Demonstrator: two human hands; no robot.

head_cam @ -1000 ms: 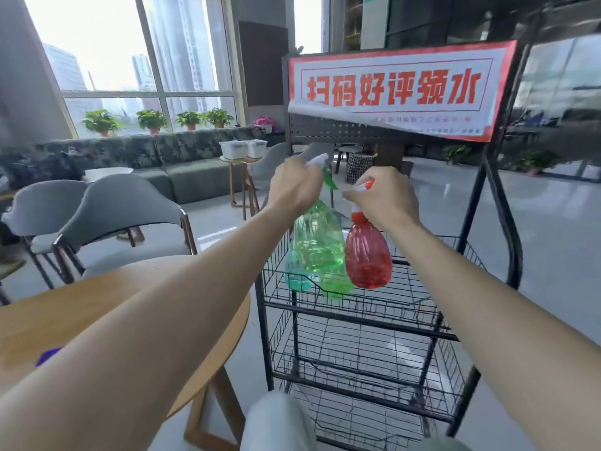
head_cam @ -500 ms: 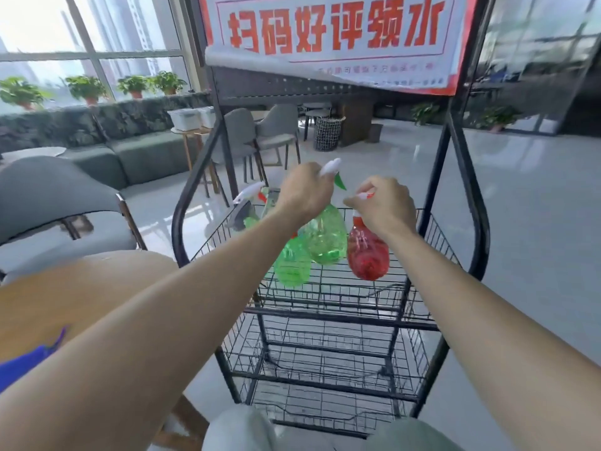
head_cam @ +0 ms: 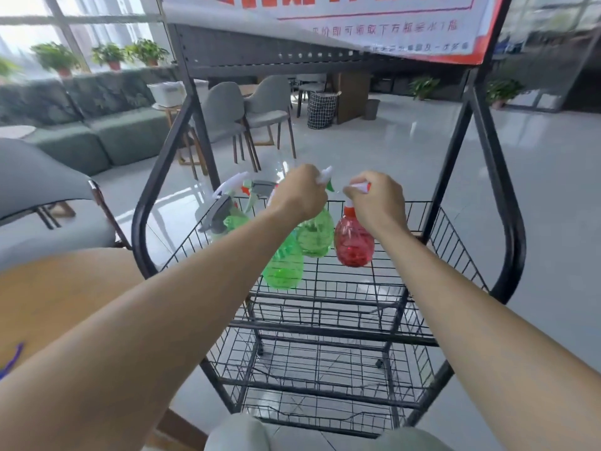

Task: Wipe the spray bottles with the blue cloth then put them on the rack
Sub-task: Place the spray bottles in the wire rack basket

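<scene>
Gripped in the left hand [head_cam: 300, 193] is the white trigger head of a green spray bottle [head_cam: 315, 236], while the white-and-orange head of the red spray bottle [head_cam: 353, 245] is enclosed by the right hand [head_cam: 379, 203]. The fingers of both hands are turned away and mostly hidden behind the knuckles. Both bottles are held upright over the top basket of the black wire rack [head_cam: 507, 222]; whether their bases touch the wire cannot be told.

A second green bottle [head_cam: 283, 266] is seen in the same basket, its upper part covered by the left forearm. A third green bottle [head_cam: 233, 222] is seen further left, among white and grey trigger heads that overlap too much to be counted with certainty. Four bottle bodies can be counted: three green and one red. Three wire tiers are counted on the rack.

Only a thin sliver of the blue cloth [head_cam: 12, 358] is shown, on the wooden table [head_cam: 65, 304] at the left edge, the rest being cut off.

The banner [head_cam: 422, 14] above the rack is cropped by the top edge. Its red Chinese lines are blurred, and no brand or label can be read on the bottles.
</scene>
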